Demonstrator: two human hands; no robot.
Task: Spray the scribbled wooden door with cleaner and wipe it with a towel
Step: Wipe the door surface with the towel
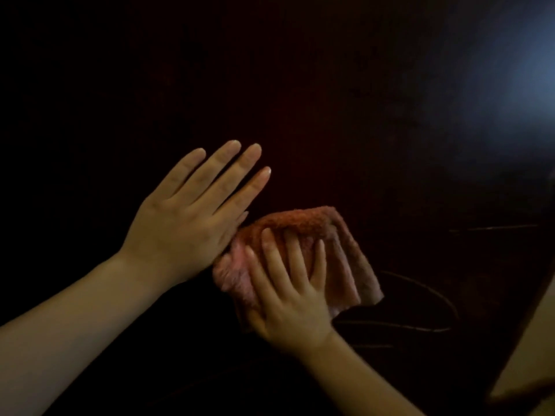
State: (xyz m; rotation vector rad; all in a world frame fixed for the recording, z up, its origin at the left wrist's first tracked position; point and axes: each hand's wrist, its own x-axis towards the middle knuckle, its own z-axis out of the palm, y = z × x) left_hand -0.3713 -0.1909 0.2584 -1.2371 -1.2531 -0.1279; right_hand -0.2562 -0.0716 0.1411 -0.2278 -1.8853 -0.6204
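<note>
The dark wooden door (330,100) fills almost the whole view, dim and reddish brown. Pale scribble lines (426,295) curve across it at the lower right. A folded pinkish-orange towel (336,235) lies flat against the door at centre. My right hand (288,295) presses on the towel with fingers spread. My left hand (192,211) rests flat on the door just left of the towel, fingers extended, its thumb side touching the towel's edge. No spray bottle is in view.
A bluish glare (522,85) reflects off the door at the upper right. A pale surface, a wall or a frame (528,361), shows past the door's edge at the lower right corner.
</note>
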